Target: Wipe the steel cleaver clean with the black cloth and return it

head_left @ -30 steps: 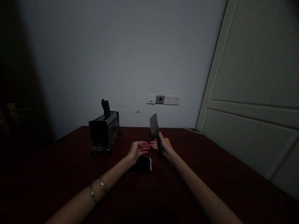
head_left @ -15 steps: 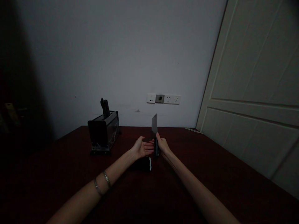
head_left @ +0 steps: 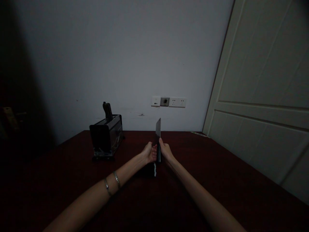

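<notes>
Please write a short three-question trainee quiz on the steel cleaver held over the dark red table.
1. True or false: only the right hand touches the black-handled steel cleaver.
2. The cleaver's blade points: A) up, B) down at the dark red table, C) flat sideways.
3. What stands on the table to the left of the left hand?

Key: 1. False, both hands close on the handle. 2. A. 3. A dark box-shaped knife holder with one black handle sticking out of it.

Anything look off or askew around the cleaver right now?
Nothing spilled or broken. The cleaver stands blade-up, edge-on to the camera, with left hand and right hand both at its handle. The dim light hides finer detail.
</notes>
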Demonstrator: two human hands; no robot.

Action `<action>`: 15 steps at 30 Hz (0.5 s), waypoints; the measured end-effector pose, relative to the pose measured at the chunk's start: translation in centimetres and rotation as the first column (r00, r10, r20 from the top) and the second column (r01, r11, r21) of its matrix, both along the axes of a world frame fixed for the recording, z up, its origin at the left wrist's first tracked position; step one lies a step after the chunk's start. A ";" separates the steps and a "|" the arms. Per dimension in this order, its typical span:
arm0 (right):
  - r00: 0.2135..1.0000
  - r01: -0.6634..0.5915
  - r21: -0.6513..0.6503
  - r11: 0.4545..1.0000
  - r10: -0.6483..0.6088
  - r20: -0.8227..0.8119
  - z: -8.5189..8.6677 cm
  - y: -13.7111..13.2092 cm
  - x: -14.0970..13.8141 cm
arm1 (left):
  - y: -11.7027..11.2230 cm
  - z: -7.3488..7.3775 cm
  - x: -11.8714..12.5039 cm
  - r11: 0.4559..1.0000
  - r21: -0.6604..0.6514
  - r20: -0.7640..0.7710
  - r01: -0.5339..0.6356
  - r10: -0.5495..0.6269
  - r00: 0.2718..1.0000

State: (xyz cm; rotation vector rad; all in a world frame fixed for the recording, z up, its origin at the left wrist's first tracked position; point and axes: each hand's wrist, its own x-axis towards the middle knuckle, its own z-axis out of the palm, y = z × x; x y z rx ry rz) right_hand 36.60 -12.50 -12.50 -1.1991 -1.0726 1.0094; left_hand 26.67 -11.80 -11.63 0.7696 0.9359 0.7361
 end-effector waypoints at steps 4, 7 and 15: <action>0.999 0.008 0.020 1.000 -0.008 0.040 -0.9 0.7 0.1 | 0.1 -0.1 0.2 1.000 -0.028 -0.016 0.006 -0.006 1.000; 0.998 -0.002 0.038 0.999 -0.001 0.070 -1.6 1.1 0.1 | 0.4 -0.5 0.3 0.999 -0.040 -0.017 -0.007 0.007 1.000; 0.989 -0.029 0.073 0.997 0.018 0.150 -2.3 1.6 -0.5 | 0.2 -1.1 1.6 0.997 -0.002 0.069 -0.080 0.080 0.994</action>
